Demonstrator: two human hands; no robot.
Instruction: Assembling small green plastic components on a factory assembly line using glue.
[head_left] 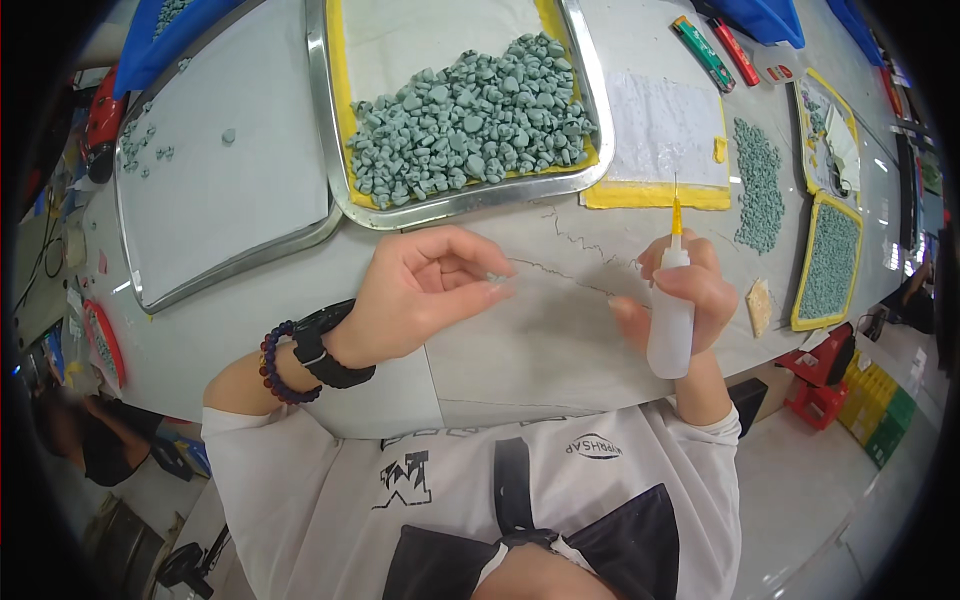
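Observation:
Between thumb and forefinger, my left hand [430,290] pinches a small grey-green piece [496,278], much like those heaped in the tray. My right hand [705,290] is wrapped round a white needle-tip squeeze bottle [670,335], held upright with its yellow nozzle and thin needle pointing away from me. A gap of table separates the two hands. Just beyond them stands a metal tray [450,208] with a yellow-edged liner, holding a heap of grey-green pieces [470,120].
Left of it lies another tray [230,200] under white paper, with a few pieces. At right are a yellow-edged sheet [660,140], loose small pieces [760,185] and a filled yellow-rimmed tray [828,262]. Green [703,52] and red [735,50] box cutters lie far right. Blue bins [765,20] border the back.

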